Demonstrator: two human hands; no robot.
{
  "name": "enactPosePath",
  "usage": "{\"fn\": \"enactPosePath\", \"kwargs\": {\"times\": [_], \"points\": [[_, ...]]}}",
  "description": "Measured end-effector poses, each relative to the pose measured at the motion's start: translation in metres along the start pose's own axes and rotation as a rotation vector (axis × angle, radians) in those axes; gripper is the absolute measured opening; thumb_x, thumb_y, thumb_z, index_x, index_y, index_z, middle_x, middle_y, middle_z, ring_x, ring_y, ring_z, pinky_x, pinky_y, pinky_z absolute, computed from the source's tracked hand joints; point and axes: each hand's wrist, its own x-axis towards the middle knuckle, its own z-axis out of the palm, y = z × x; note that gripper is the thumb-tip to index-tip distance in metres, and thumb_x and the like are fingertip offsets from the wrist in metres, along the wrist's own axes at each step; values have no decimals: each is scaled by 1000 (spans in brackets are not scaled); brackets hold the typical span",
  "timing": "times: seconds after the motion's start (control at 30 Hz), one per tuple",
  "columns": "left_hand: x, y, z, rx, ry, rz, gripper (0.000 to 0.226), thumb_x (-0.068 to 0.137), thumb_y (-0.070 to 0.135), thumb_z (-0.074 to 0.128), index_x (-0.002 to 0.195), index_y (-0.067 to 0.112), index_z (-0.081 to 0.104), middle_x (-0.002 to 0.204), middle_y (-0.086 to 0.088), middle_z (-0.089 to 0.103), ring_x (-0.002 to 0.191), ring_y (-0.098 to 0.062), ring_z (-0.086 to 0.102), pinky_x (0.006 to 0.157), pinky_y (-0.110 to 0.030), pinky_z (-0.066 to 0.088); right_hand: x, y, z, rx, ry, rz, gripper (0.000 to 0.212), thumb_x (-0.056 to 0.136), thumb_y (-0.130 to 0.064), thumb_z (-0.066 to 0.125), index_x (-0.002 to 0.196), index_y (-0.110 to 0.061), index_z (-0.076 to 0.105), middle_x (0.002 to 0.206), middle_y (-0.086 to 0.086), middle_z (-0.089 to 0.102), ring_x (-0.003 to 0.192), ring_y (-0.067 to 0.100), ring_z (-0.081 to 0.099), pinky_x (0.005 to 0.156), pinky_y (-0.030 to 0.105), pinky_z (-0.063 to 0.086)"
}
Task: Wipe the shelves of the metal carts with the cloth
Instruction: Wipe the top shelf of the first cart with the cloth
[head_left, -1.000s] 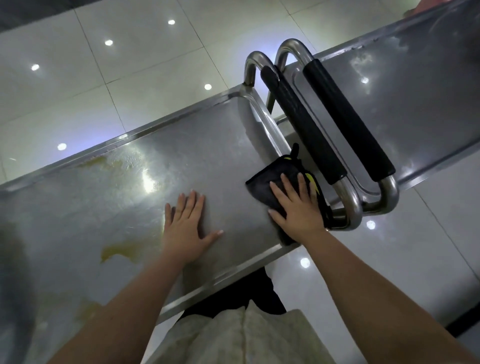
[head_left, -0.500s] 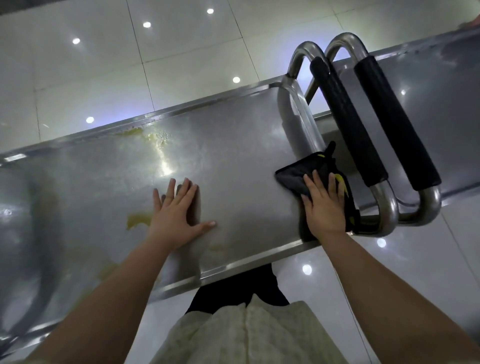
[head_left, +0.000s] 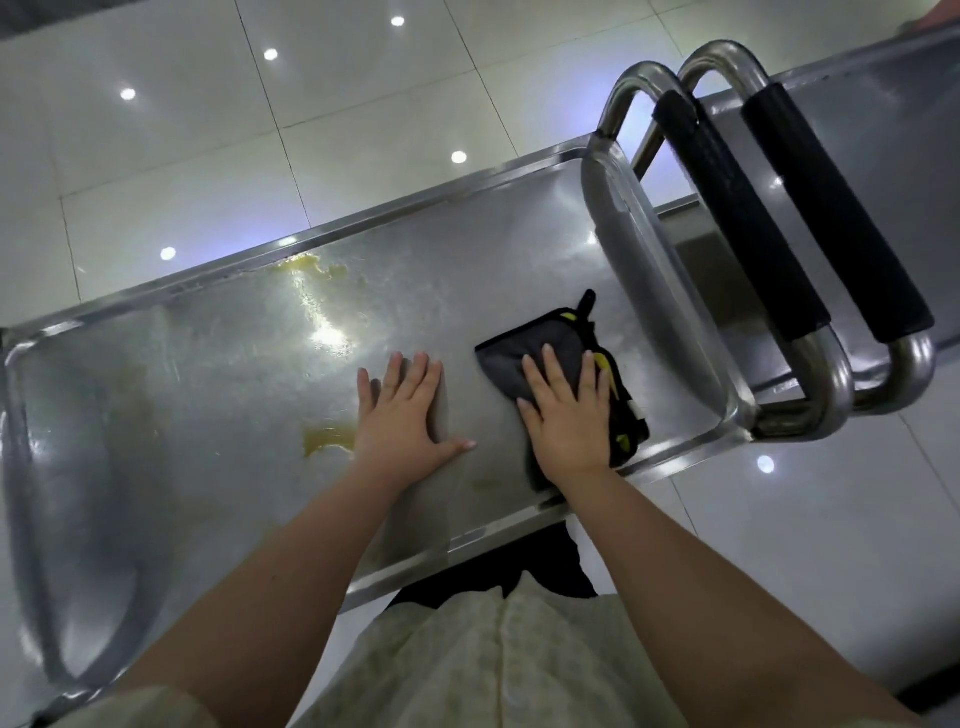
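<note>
A metal cart's top shelf (head_left: 218, 395) runs across the view, with yellow smears near its far rim (head_left: 311, 267) and beside my left hand (head_left: 324, 436). My right hand (head_left: 569, 415) presses flat on a dark grey cloth with yellow trim (head_left: 524, 348), near the shelf's right end and front rim. My left hand (head_left: 402, 410) lies flat on the bare metal with fingers spread, just left of the cloth, holding nothing.
Two steel handle loops with black foam grips (head_left: 737, 218) (head_left: 831, 208) stand at the right; the second belongs to another cart's shelf (head_left: 883, 98) beyond. Glossy white floor tiles (head_left: 260, 145) surround the carts. My body stands against the front rim.
My right hand has slid the cloth left, away from the handle end, toward my left hand. My left hand stays flat on the shelf. The view has shifted right.
</note>
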Motion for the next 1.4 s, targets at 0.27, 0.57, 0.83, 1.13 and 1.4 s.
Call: {"fn": "enactPosePath", "kwargs": {"times": [0.27, 0.57, 0.83, 1.13, 1.4], "points": [[4, -17, -7, -76, 3, 63, 98, 73, 67, 46, 153, 24, 12, 161, 8, 8, 145, -17, -18, 114, -53, -19, -16, -81, 14, 98, 46, -129, 53, 97, -43, 29, 141, -21, 48, 148, 3, 45, 137, 42, 34, 112, 49, 14], [-9, -57, -36, -302, -48, 60, 92, 69, 22, 56, 152, 27, 17, 161, 4, 7, 146, -17, -18, 117, -48, -15, -54, -139, 26, 168, -56, -217, 53, 102, -46, 22, 142, -23, 47, 151, -2, 41, 140, 40, 30, 114, 54, 22], [-8, -55, -22, -248, 16, -26, 74, 91, 59, 44, 152, 28, 17, 161, 7, 8, 148, -19, -12, 116, -50, -11, -38, -104, 22, 3, -75, -369, 62, 93, -39, 53, 149, -23, 31, 156, 1, 32, 143, 43, 22, 115, 55, 7], [5, -52, -5, -98, 124, -102, 79, 87, 69, 6, 153, 25, 13, 161, 4, 4, 141, -13, -21, 115, -50, -16, 55, 30, -30, 11, -72, -28, 65, 92, -57, 6, 151, -35, 23, 160, -11, 15, 147, 35, 7, 117, 51, -4], [18, -67, -15, -86, 125, -287, 65, 98, 52, 28, 154, 23, 12, 161, 5, 5, 145, -18, -17, 115, -52, -13, 118, 89, -53, 159, 88, 331, 50, 101, -47, 29, 149, -33, 31, 160, -11, 20, 148, 32, 0, 118, 51, -4]]}}
